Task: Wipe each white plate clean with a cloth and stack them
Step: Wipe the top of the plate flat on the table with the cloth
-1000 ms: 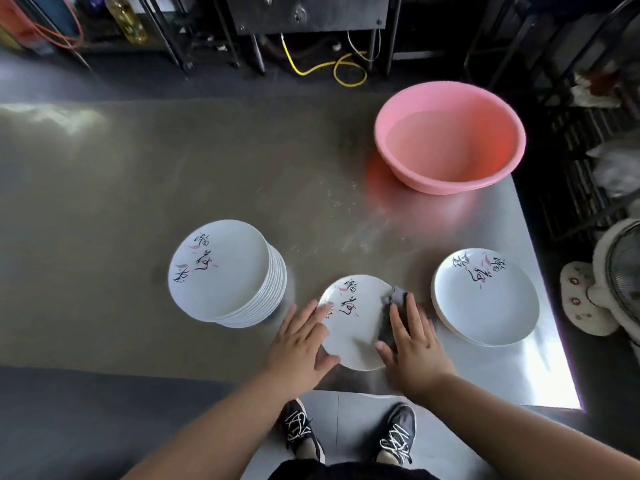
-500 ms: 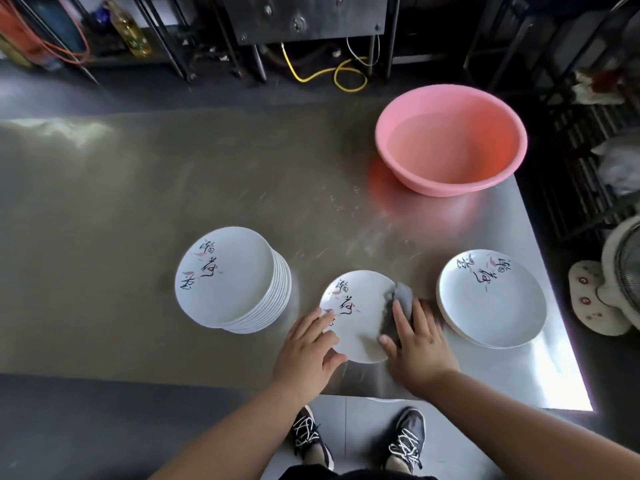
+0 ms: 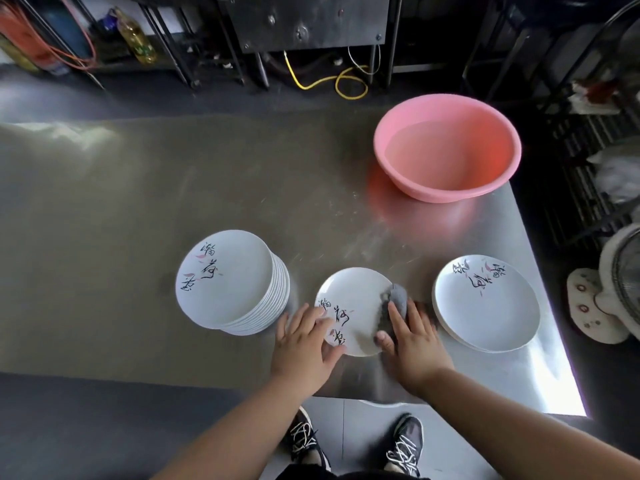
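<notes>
A single white plate (image 3: 353, 299) with black script lies flat near the steel table's front edge. My left hand (image 3: 304, 344) rests on its left rim with straight fingers. My right hand (image 3: 414, 341) presses a grey cloth (image 3: 396, 301) flat onto the plate's right side. To the left stands a tall stack of white plates (image 3: 232, 282). A low stack of white plates (image 3: 486, 303) sits to the right, close to my right hand.
A pink basin (image 3: 446, 147) holding water stands at the back right of the steel table (image 3: 138, 202). The table's right edge runs just past the low stack. A fan (image 3: 620, 282) stands on the floor at the right. My feet show below the front edge.
The middle plate has turned under my hands: its script now lies at the lower left. The cloth has slid along the plate's right side.
</notes>
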A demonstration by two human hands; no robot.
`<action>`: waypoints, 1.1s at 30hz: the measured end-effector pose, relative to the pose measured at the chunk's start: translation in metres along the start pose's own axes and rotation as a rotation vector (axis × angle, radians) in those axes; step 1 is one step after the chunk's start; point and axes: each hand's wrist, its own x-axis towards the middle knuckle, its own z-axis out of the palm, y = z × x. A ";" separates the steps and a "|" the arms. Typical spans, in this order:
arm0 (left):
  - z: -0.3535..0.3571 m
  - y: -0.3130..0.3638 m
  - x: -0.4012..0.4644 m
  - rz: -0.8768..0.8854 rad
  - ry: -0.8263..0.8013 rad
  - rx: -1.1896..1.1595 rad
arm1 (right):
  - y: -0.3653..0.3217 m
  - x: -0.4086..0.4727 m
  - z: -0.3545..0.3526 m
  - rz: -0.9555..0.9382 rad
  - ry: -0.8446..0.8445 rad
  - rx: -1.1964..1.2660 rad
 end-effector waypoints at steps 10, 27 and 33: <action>0.016 -0.015 0.007 0.116 0.069 -0.056 | -0.015 -0.032 0.031 0.000 -0.094 -0.033; 0.008 0.004 -0.001 0.047 -0.035 -0.132 | 0.005 -0.004 0.008 -0.087 -0.052 -0.027; 0.002 0.000 0.006 0.059 -0.042 -0.108 | -0.011 0.011 0.001 -0.020 -0.008 -0.017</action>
